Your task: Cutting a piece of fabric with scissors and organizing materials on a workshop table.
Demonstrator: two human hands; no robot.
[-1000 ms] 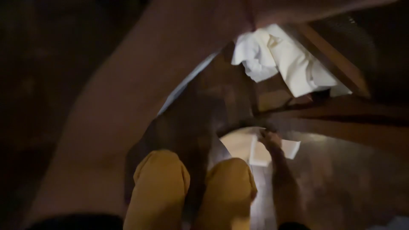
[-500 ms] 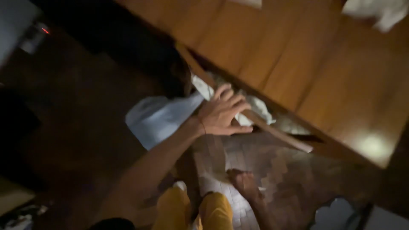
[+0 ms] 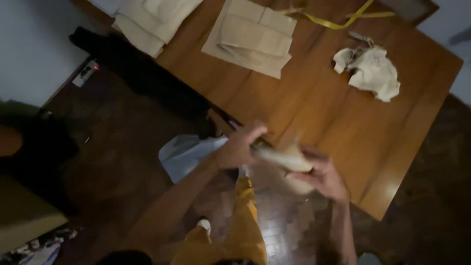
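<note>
My left hand (image 3: 239, 146) and my right hand (image 3: 321, 174) both grip a pale, bunched piece of cloth (image 3: 285, 159), blurred by motion, held at the near edge of a wooden table (image 3: 314, 103). On the table lie a folded beige fabric piece (image 3: 252, 35), a stack of cream cloth (image 3: 149, 19) at its far left, a crumpled white rag (image 3: 373, 72) and a yellow measuring tape (image 3: 338, 20).
A light blue bag or cloth (image 3: 184, 153) lies on the dark parquet floor below the table edge. A power strip with a red light (image 3: 86, 72) sits by the wall at left. My yellow trousers (image 3: 235, 230) show at the bottom.
The view has swung up from under the table to its top. My left hand, earlier reaching at the table's edge alone, now holds the pale cloth together with my right hand.
</note>
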